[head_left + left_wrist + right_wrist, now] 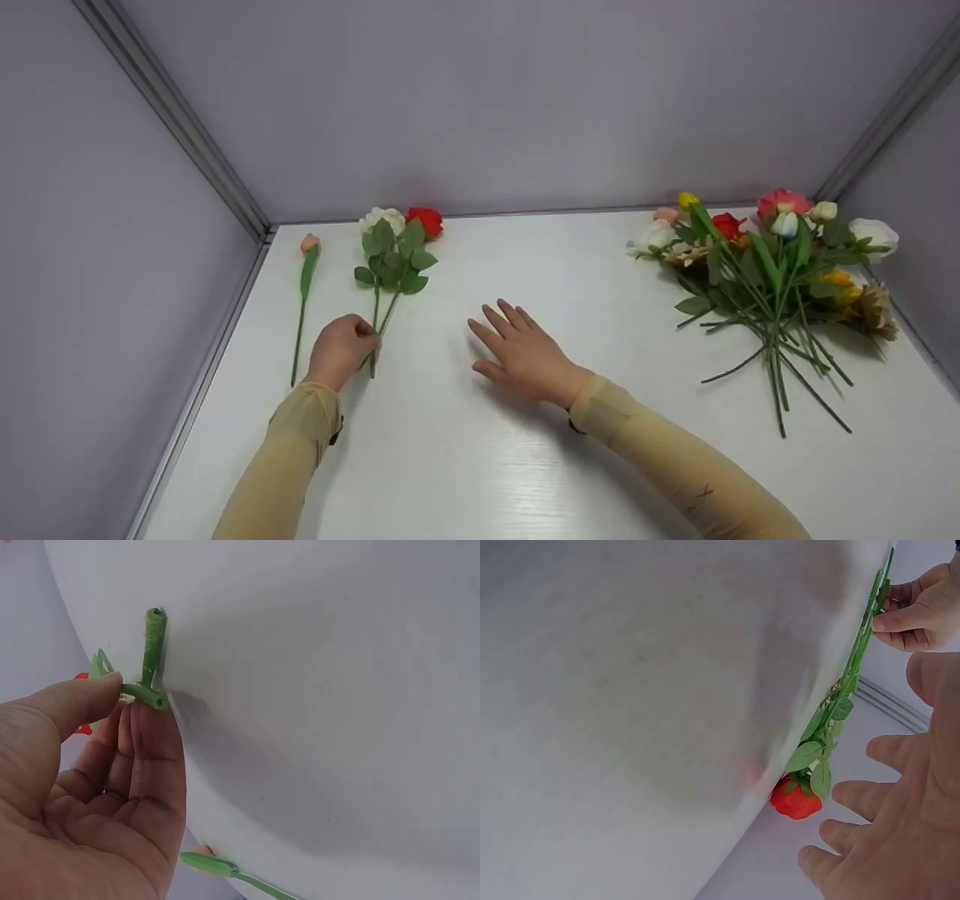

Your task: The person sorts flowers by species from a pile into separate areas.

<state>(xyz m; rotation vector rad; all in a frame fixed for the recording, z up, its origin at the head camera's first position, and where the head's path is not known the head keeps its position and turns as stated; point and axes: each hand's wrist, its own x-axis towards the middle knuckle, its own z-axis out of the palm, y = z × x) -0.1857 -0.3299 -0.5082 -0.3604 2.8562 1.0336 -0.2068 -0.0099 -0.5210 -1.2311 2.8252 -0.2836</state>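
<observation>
A red rose (425,223) and a white rose (384,221) lie side by side at the back left, their green stems crossing low down. My left hand (343,349) pinches the red rose's stem near its cut end between thumb and fingertips. In the left wrist view, the pinched stem (139,691) crosses the other stem (154,649) close over the table. My right hand (529,360) hovers palm down to the right of the roses, fingers spread, holding nothing. In the right wrist view, the red rose (795,796) shows beyond its fingers.
A pink tulip (310,244) lies alone left of my left hand. At the right, a loose heap of mixed artificial flowers (776,262) spreads its stems towards the front. Grey panels (525,105) wall the white table (450,465) at the back and sides.
</observation>
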